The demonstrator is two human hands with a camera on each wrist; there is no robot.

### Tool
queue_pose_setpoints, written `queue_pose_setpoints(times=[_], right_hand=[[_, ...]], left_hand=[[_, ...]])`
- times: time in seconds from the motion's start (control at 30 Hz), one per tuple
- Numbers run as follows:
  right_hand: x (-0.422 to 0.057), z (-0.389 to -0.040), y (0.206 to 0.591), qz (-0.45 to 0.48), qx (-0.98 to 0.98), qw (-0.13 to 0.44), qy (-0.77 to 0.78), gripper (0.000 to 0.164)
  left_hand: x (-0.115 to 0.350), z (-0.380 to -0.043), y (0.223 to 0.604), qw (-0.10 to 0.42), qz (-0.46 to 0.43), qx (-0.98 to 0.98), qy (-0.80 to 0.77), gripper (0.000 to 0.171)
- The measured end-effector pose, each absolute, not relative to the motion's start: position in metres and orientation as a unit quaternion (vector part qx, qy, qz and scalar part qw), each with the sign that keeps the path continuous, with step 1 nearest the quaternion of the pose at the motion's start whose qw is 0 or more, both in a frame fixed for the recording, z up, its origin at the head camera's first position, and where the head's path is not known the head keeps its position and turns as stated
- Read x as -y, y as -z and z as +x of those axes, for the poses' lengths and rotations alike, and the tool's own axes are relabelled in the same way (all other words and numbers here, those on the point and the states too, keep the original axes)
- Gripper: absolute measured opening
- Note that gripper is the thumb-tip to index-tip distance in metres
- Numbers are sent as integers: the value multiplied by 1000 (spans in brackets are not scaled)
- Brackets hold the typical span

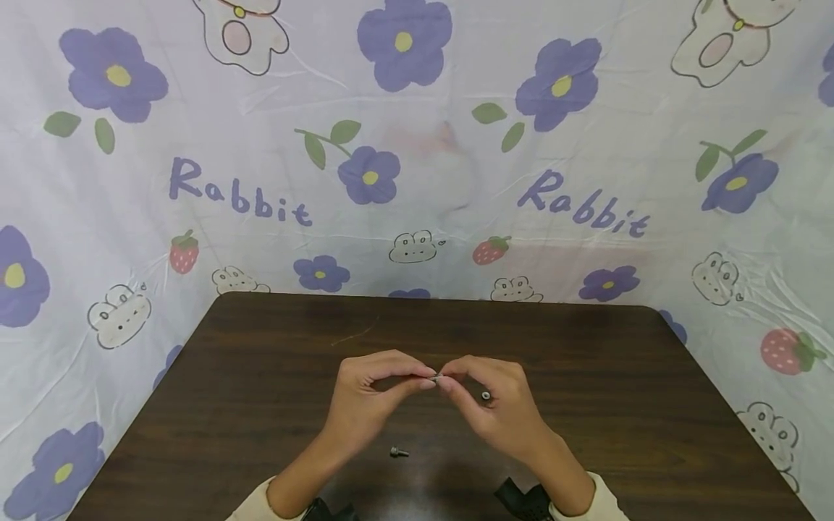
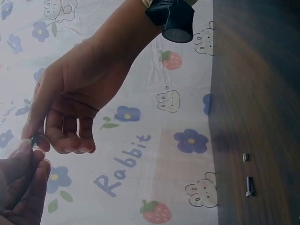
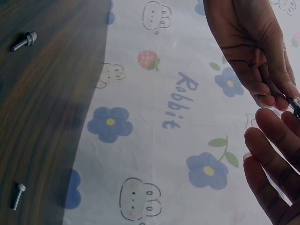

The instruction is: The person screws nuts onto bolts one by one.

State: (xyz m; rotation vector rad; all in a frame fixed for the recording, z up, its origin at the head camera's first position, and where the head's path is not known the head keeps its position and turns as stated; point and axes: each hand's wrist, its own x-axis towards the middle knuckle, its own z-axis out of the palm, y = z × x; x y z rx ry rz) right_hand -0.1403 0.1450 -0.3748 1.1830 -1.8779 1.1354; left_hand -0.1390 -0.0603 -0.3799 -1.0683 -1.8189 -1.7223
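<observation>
My left hand (image 1: pixel 368 394) and right hand (image 1: pixel 498 405) meet above the table, both pinching one small metal screw (image 1: pixel 436 378) between thumb and forefinger. Fingertips cover most of this screw; in the right wrist view a ribbed grey bit of it (image 3: pixel 294 104) shows, with a darker end. A short bolt (image 1: pixel 399 452) with a thick head lies on the table below and between the hands. Beside the right palm, a second bolt (image 1: pixel 486 396) shows its round head; its thin shank (image 3: pixel 18 201) appears in the right wrist view.
The dark wooden table (image 1: pixel 260 405) stands against a white cloth (image 1: pixel 456 217) printed with flowers and rabbits, which also rises at both sides. Black wrist cameras (image 1: pixel 524 499) are strapped to both wrists. A thin pale thread (image 1: pixel 355 335) lies towards the table's back.
</observation>
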Motion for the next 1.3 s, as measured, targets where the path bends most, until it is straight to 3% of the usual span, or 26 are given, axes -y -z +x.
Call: queue_pose_setpoints(times=[0.13,0.3,0.4,0.5,0.67,1.3], right_hand=[[-145,-140,375,451,716,302,-440,15],[-146,-138,375,432,731,277,-449,29],[-147,-137,375,422,737,270,-454,24],[-148,-138,374,423,732,285,-451,8],[-147,-141,374,449,702,330,-443,21],[-145,-143,377,459,707,329,-426,18]], left_hand=[[59,-139,380,208,-386,655,615,14],[58,-138,380,212,-383,658,613,13],[58,-138,380,213,-378,659,614,12],[58,-138,379,215,-370,660,617,11],[60,-139,378,223,-360,663,618,10],[59,-139,381,231,-389,653,607,15]])
